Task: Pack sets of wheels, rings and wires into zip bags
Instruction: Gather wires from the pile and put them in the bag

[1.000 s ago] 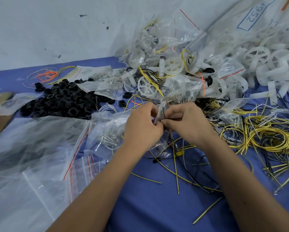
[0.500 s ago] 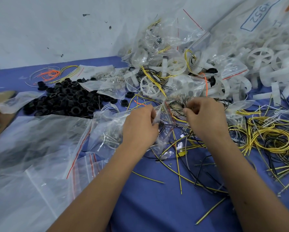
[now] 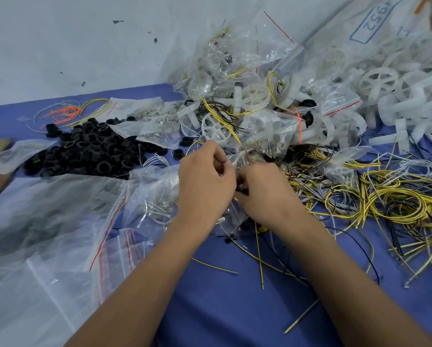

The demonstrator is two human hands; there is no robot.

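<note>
While a small clear zip bag (image 3: 237, 159) is held at the middle of the blue surface (image 3: 235, 309), its red-striped mouth is pinched by the curled fingers of the left hand (image 3: 205, 181), and the bag's right edge is pinched by the right hand (image 3: 262, 194), the two hands almost touching. Both grips are pressed together on the plastic; what lies inside the bag cannot be told.

A heap of black rings (image 3: 90, 151) is spread at the far left, with a small loop of orange and yellow wires (image 3: 72, 112) beyond it. Filled zip bags (image 3: 235, 78) are piled against the far wall, and a white spoked wheel (image 3: 216, 128) rests just beyond the hands. Loose white wheels (image 3: 380, 81) are heaped at the far right inside a large clear sack. Tangled yellow and black wires (image 3: 390, 204) are strewn to the right of the hands, with single strands trailing toward the near edge. Empty zip bags (image 3: 60, 234) with red strips are stacked at the near left.
</note>
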